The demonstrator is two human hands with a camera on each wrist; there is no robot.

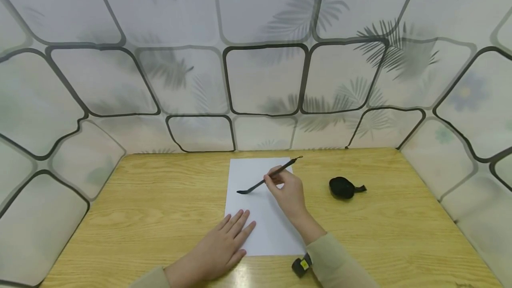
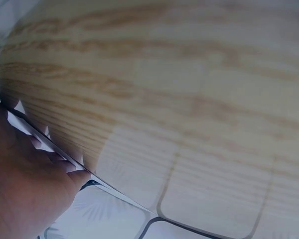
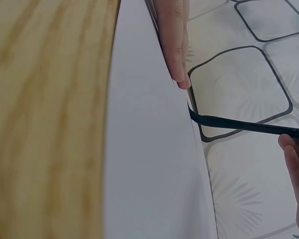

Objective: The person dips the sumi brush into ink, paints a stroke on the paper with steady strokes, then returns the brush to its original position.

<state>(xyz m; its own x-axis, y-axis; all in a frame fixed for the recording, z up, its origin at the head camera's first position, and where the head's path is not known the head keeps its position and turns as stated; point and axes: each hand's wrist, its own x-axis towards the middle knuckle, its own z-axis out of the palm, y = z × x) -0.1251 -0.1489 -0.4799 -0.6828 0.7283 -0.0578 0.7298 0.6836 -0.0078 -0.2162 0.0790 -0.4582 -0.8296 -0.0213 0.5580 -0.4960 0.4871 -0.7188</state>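
My right hand [image 1: 290,192] pinches the dark handle of an ink brush [image 1: 256,186] between thumb and fingers. The brush slants down to the left, its black tip close over a white sheet of paper [image 1: 272,230]. A small loop sticks out at its upper end. Spread flat with straight fingers, my left hand [image 1: 224,243] rests on the lower left of the sheet. In the right wrist view, the brush [image 3: 239,124] reaches out from the right fingertips towards the paper, below the left fingers [image 3: 172,45]. The left wrist view catches the left hand [image 2: 30,184] at the sheet's edge.
A round black dish-like thing [image 1: 342,188] with a short tab lies right of the sheet on the wooden table [image 1: 168,199]. A small black object with a yellow label [image 1: 302,265] is beside the right sleeve. Patterned fabric walls [image 1: 264,79] enclose the table's back and sides.
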